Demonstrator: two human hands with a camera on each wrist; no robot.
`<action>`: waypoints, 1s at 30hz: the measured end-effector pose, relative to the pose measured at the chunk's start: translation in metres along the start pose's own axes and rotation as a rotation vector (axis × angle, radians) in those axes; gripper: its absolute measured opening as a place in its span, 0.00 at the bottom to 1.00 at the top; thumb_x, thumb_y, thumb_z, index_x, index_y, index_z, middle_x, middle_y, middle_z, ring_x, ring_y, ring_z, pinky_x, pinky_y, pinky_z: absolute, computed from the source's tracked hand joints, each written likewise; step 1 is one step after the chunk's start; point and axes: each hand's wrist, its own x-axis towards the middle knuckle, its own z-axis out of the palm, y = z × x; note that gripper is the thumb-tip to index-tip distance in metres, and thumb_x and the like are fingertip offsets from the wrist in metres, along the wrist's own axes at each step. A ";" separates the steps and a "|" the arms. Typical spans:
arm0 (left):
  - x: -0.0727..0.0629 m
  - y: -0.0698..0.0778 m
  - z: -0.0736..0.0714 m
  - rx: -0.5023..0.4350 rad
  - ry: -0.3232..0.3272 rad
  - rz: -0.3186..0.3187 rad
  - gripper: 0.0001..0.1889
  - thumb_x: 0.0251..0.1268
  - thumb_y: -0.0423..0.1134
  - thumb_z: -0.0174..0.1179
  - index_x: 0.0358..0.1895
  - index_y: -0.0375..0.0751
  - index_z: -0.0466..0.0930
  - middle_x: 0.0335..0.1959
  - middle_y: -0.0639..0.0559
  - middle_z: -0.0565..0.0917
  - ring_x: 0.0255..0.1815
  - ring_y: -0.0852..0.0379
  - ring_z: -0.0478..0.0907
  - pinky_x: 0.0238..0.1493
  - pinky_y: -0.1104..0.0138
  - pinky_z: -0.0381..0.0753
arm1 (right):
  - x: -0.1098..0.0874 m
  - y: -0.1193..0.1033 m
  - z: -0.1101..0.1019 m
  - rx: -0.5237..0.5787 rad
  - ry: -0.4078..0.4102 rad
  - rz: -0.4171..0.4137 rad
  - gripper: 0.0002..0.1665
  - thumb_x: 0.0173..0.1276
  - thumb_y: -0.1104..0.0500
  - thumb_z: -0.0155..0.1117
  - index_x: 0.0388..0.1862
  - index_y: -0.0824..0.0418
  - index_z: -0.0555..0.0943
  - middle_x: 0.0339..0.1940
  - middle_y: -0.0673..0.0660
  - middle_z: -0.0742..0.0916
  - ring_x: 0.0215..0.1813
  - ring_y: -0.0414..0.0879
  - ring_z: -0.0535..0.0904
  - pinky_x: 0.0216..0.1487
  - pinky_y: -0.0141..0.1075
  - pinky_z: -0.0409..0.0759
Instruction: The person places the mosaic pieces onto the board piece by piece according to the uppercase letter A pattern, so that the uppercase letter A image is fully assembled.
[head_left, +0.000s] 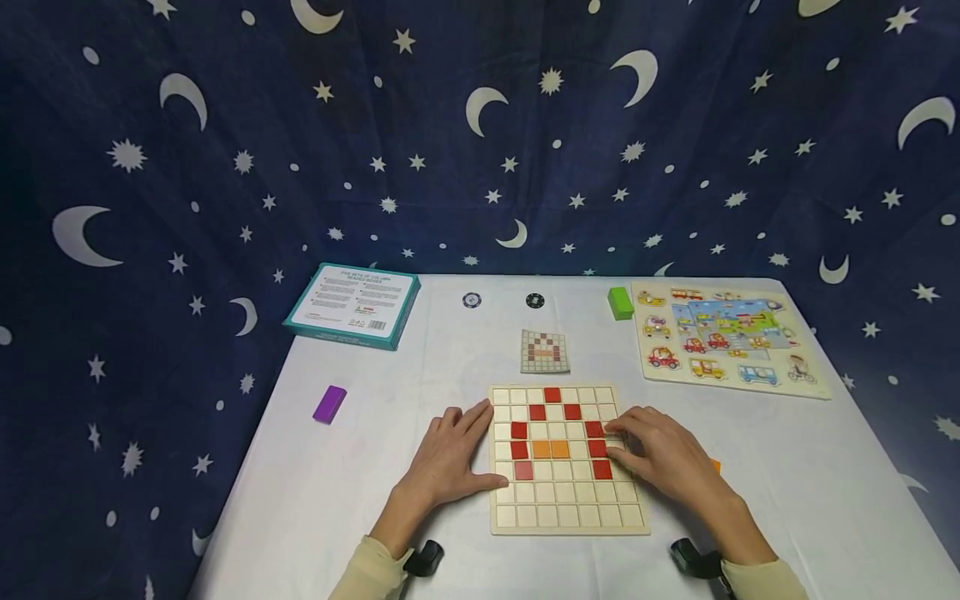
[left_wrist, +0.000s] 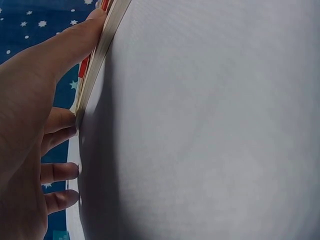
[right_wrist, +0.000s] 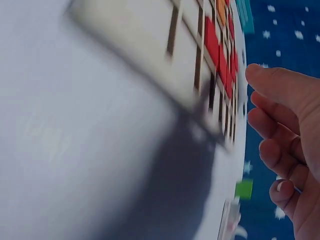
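Note:
A wooden grid board [head_left: 567,517] lies on the white table, holding several red tiles [head_left: 602,470] in an A-like outline and two orange tiles [head_left: 551,450] across the middle. My left hand [head_left: 444,458] is at the board's left side; its thumb [left_wrist: 75,47] lies over the edge and its fingers are spread along the side. Over the right edge is my right hand [head_left: 660,454], fingertips by the right-hand column of red tiles. In the right wrist view its fingers [right_wrist: 272,120] are loosely bent, and nothing shows between them and the thumb.
Behind the board lies a small pattern card [head_left: 545,352]. Around it are a teal box [head_left: 352,306], a purple block [head_left: 330,404], two round chips [head_left: 535,301], a green block [head_left: 620,303] and a vehicle puzzle board [head_left: 735,383]. An orange piece [head_left: 716,465] peeks out beyond the right wrist.

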 end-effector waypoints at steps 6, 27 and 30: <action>0.001 0.000 0.000 -0.006 -0.003 0.000 0.60 0.52 0.77 0.70 0.84 0.47 0.63 0.84 0.54 0.68 0.65 0.50 0.71 0.56 0.58 0.71 | -0.025 0.027 -0.010 -0.024 -0.002 0.126 0.19 0.59 0.51 0.85 0.48 0.52 0.91 0.45 0.47 0.90 0.49 0.47 0.85 0.52 0.51 0.84; 0.001 0.001 -0.002 -0.005 -0.017 -0.012 0.60 0.51 0.78 0.70 0.85 0.48 0.62 0.85 0.55 0.67 0.65 0.50 0.71 0.57 0.58 0.71 | -0.082 0.088 -0.031 -0.042 -0.080 0.339 0.22 0.56 0.53 0.85 0.48 0.59 0.91 0.48 0.60 0.91 0.53 0.62 0.84 0.56 0.64 0.79; 0.001 0.001 -0.001 -0.006 -0.018 -0.009 0.61 0.52 0.78 0.70 0.85 0.48 0.62 0.85 0.55 0.67 0.65 0.50 0.71 0.57 0.58 0.71 | -0.082 0.088 -0.029 -0.034 -0.100 0.344 0.21 0.57 0.54 0.85 0.48 0.60 0.90 0.47 0.59 0.90 0.53 0.61 0.83 0.56 0.64 0.80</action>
